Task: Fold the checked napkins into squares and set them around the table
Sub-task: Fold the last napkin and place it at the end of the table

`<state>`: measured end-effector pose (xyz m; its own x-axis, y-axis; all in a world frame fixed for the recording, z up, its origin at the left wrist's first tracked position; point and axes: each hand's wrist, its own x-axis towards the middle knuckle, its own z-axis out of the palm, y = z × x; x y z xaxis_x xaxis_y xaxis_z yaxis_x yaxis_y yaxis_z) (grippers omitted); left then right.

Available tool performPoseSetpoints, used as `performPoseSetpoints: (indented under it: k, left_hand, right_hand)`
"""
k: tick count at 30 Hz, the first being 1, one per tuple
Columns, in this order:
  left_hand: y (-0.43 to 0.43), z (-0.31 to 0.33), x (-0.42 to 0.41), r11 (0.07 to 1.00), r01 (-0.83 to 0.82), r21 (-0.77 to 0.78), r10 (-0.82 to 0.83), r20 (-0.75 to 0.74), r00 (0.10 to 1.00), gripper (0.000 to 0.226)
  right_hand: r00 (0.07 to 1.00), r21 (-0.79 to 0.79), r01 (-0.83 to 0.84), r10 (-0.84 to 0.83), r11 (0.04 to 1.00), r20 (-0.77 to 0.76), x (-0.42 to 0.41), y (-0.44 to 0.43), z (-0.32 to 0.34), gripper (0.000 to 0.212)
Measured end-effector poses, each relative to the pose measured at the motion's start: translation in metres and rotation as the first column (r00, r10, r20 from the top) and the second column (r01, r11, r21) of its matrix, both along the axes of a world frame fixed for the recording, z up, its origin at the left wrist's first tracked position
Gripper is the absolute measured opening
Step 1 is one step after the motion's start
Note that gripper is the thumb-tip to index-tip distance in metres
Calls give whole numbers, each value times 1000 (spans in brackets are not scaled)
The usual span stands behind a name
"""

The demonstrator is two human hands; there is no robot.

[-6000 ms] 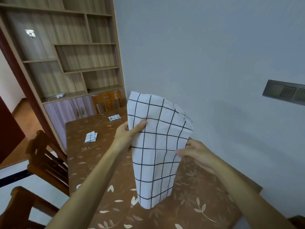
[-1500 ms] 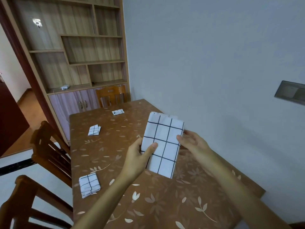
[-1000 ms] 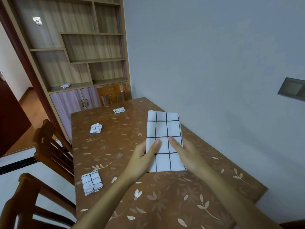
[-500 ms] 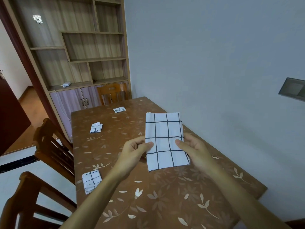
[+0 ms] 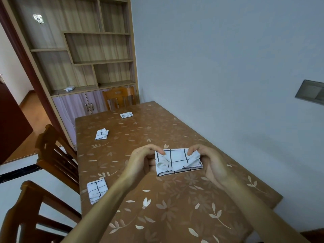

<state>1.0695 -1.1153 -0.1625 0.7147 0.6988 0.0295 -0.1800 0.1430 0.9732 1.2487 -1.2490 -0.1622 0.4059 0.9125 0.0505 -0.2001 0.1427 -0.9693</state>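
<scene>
- Both hands pinch 1 checked napkin (image 5: pixel 178 162) at centre frame: the left hand (image 5: pixel 142 162) grips its upper-left corner between thumb and curled fingers, closed tight on the cloth.
- At the napkin's upper-right corner, the right hand (image 5: pixel 210 163) does the same, fingertips curled over the top edge, thumb hidden behind the fabric.
- That napkin is a folded white rectangle with black grid lines, wider than tall; its upper layer sags loose between the 2 hands while the lower edge sits at the tablecloth. Whether it rests fully flat, I cannot tell.
- Under it, the table (image 5: pixel 175 207) wears a brown cloth printed with pale leaves and runs from lower right up to centre frame, set against the grey wall (image 5: pixel 219 67) on the right.
- 3 folded napkins already lie on the table, well apart from the hands: 1 at lower left (image 5: pixel 97 190) near the table's left edge, 1 at mid left (image 5: pixel 101 134), 1 at the far end (image 5: pixel 126 115).
- Wooden chairs stand along the left edge, 1 at bottom left (image 5: pixel 26 216) and 1 above it (image 5: pixel 54 155); another chair (image 5: pixel 119 97) stands at the far end.
- A wooden shelf unit (image 5: pixel 84 50) fills the upper left.
- Nothing lies between the held napkin and the others.
</scene>
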Motion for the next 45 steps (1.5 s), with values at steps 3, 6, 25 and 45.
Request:
performPoseSetpoints:
  k: [3, 6, 25, 45]
  left_hand:
    - [1, -7, 0, 993, -17, 116, 24, -52, 998, 19]
    - [-3, -14, 1, 957, -38, 289, 65, -84, 994, 14]
    - [-39, -93, 41, 897, -237, 374, 321, -179, 930, 26]
    - [-106, -278, 64, 984, 110, -140, -173, -614, 770, 23]
  right_hand:
    - [999, -42, 10, -8, 999, 50, 1, -3, -2, 41]
    - [971, -141, 92, -57, 986, 234, 2, -4, -11, 22]
    - [843, -223, 353, -205, 909, 497, 3, -8, -99, 34]
    - [874, -676, 440, -107, 591, 475, 64, -83, -264, 17]
